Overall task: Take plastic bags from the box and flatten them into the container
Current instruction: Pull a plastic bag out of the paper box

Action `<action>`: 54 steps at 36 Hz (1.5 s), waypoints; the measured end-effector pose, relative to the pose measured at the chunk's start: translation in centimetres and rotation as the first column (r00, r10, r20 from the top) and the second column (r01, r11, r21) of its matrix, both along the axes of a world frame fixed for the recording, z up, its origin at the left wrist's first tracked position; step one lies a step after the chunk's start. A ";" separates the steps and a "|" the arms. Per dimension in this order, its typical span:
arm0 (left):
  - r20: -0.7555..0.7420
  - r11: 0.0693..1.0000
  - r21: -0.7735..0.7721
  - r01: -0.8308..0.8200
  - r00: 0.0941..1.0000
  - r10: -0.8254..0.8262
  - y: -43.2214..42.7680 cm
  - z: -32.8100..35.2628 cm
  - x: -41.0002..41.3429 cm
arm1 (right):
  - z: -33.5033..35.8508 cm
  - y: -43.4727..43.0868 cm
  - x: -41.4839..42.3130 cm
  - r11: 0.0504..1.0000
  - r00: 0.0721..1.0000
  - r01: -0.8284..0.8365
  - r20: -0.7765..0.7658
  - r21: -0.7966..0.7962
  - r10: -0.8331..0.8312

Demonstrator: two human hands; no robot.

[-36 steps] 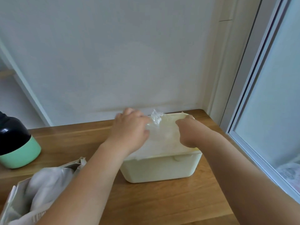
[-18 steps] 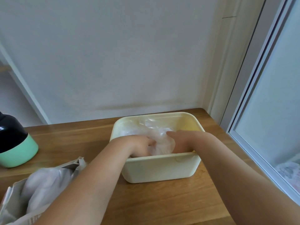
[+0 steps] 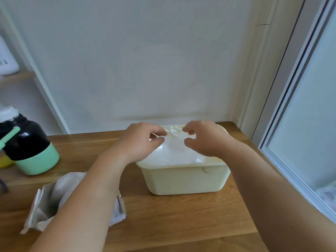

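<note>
Roughly flat plastic bag (image 3: 175,151) across container (image 3: 185,180)

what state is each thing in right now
container, open, upright on the table
plastic bag, spread over the container's top
box, open, bags inside
bottle, upright
left hand, pinching the bag's far edge
right hand, fingers curled over the bag, grip unclear

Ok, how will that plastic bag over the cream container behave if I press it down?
Probably floppy: the plastic bag sags across the container and wrinkles at its far edge. Likely very light, being thin, translucent film. It may puff back up once released, so press it flat slowly.
</note>
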State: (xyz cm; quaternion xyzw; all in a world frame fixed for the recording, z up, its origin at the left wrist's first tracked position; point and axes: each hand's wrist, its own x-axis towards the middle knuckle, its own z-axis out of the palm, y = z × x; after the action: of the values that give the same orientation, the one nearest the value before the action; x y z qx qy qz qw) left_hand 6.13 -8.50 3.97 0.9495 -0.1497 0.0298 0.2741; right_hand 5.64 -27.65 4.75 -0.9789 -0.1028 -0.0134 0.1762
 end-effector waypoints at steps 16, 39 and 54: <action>-0.023 0.956 0.146 -0.253 0.966 0.259 12.5 -1.7 -9.7 | -2.9 15.1 -5.3 0.886 0.963 -0.267 0.084 0.379 0.255; 0.148 0.946 0.226 -0.233 0.968 0.203 13.7 -5.3 -9.1 | -6.2 15.9 -4.5 0.883 0.955 -0.210 -0.103 0.419 0.277; 0.296 0.825 -0.469 -0.315 0.824 0.484 13.6 -3.7 -8.2 | -6.5 15.6 -4.3 0.820 0.939 -0.185 -0.149 0.542 0.310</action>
State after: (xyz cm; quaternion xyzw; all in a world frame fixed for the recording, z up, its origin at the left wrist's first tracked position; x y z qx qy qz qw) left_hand -2.05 5.07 0.30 0.8556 0.0133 0.3125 0.4125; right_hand 1.36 -12.05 -1.71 -0.8674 -0.2012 0.0961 0.4448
